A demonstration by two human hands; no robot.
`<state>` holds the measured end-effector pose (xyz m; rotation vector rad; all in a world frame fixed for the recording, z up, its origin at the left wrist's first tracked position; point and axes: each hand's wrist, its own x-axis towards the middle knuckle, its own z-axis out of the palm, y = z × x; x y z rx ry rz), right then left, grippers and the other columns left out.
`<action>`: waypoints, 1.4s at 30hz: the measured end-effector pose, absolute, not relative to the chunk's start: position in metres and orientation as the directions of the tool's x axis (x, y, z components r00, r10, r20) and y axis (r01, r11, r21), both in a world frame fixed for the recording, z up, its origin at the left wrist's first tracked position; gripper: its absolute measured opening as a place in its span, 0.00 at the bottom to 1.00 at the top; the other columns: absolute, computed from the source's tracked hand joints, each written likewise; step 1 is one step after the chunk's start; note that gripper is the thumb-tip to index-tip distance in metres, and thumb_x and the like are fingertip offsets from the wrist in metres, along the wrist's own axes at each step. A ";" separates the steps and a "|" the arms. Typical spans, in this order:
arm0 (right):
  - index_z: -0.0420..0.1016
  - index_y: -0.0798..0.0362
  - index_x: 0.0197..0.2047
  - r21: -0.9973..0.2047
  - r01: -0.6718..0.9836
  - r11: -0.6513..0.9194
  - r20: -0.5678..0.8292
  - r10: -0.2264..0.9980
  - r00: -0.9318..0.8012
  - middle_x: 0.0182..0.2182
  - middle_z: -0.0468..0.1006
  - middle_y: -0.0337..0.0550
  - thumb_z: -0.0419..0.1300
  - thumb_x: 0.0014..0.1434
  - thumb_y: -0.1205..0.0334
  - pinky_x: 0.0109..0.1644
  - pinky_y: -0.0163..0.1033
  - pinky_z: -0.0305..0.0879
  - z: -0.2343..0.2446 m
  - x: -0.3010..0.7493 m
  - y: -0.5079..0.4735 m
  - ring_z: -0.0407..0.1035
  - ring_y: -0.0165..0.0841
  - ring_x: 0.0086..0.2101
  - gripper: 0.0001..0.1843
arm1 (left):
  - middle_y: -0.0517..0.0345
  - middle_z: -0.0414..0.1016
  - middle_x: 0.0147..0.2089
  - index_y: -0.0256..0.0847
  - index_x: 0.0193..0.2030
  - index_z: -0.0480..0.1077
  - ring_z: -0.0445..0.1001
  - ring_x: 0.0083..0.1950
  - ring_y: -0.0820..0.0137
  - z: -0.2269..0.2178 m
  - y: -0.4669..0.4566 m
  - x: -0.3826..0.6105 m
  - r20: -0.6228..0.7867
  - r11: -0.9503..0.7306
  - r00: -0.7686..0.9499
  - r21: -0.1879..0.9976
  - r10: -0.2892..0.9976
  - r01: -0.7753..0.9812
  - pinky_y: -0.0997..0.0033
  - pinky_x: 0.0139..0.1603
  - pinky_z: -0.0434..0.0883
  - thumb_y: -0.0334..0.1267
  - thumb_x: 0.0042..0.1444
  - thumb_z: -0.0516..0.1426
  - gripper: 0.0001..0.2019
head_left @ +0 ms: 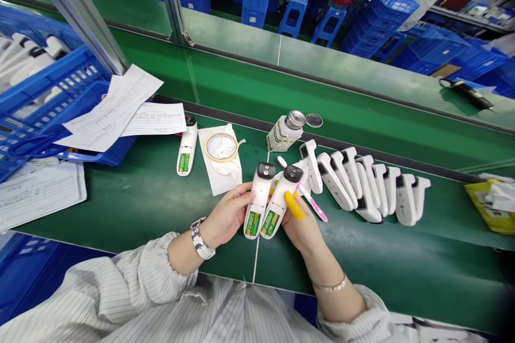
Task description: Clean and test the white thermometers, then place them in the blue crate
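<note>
My left hand [225, 215] is closed around a white handheld thermometer [260, 196] with a black head. My right hand [302, 229], a yellow cover on its thumb, grips a second white thermometer [279, 199] beside it. Both are held upright, side by side, with their battery compartments uncovered and green batteries inside. Just behind my right hand lies a toothbrush [317, 209] with a pink and white handle. Another white thermometer [187, 144], its green batteries showing, lies to the left, partly under papers.
A row of white thermometers [354, 179] lies to the right. Behind my hands stands a dispenser bottle [284, 134] with its metal lid up. A tape roll [221, 159] rests on white paper [215, 185]. Blue baskets [76, 72] and papers [115, 112] occupy the left; a yellow tray [478, 206] sits far right.
</note>
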<state>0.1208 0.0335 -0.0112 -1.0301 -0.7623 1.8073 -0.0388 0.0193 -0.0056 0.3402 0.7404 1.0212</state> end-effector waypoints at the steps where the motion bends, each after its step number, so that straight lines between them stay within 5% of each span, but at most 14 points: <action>1: 0.76 0.48 0.42 -0.800 -0.419 -0.429 -0.349 0.901 -0.257 0.37 0.81 0.40 0.60 0.56 0.53 0.44 0.40 0.68 -0.010 0.121 0.034 0.74 0.36 0.37 0.12 | 0.45 0.75 0.47 0.35 0.52 0.67 0.72 0.48 0.61 -0.005 0.020 -0.039 -0.405 0.501 0.308 0.567 0.861 -0.653 0.60 0.49 0.68 0.35 0.56 0.56 0.17; 6: 0.74 0.50 0.44 -0.728 -0.461 -0.507 -0.400 0.861 -0.315 0.43 0.79 0.42 0.59 0.56 0.56 0.47 0.43 0.67 -0.008 0.123 0.035 0.72 0.38 0.42 0.13 | 0.46 0.74 0.49 0.35 0.53 0.68 0.72 0.49 0.61 -0.003 0.021 -0.039 -0.404 0.497 0.304 0.564 0.863 -0.659 0.63 0.49 0.68 0.35 0.55 0.56 0.18; 26: 0.73 0.51 0.44 -0.569 -0.562 -0.600 -0.480 0.798 -0.365 0.40 0.80 0.41 0.56 0.58 0.58 0.49 0.44 0.66 -0.008 0.122 0.034 0.73 0.37 0.42 0.12 | 0.49 0.73 0.51 0.38 0.53 0.68 0.71 0.51 0.62 -0.004 0.019 -0.037 -0.389 0.487 0.300 0.613 0.871 -0.622 0.64 0.50 0.67 0.36 0.56 0.56 0.17; 34: 0.73 0.51 0.45 -0.618 -0.502 -0.606 -0.492 0.795 -0.354 0.39 0.80 0.43 0.57 0.56 0.55 0.49 0.47 0.66 -0.008 0.122 0.033 0.72 0.41 0.44 0.14 | 0.49 0.74 0.50 0.39 0.54 0.67 0.72 0.50 0.62 -0.005 0.018 -0.037 -0.396 0.497 0.308 0.594 0.865 -0.632 0.63 0.51 0.66 0.36 0.56 0.56 0.18; 42: 0.75 0.45 0.43 -0.781 -0.460 -0.423 -0.315 0.902 -0.295 0.41 0.79 0.42 0.63 0.51 0.49 0.49 0.50 0.65 -0.002 0.126 0.025 0.68 0.44 0.49 0.17 | 0.52 0.70 0.55 0.45 0.57 0.66 0.67 0.56 0.62 -0.003 0.014 -0.036 -0.256 0.411 0.324 0.645 0.911 -0.645 0.63 0.56 0.63 0.37 0.57 0.56 0.20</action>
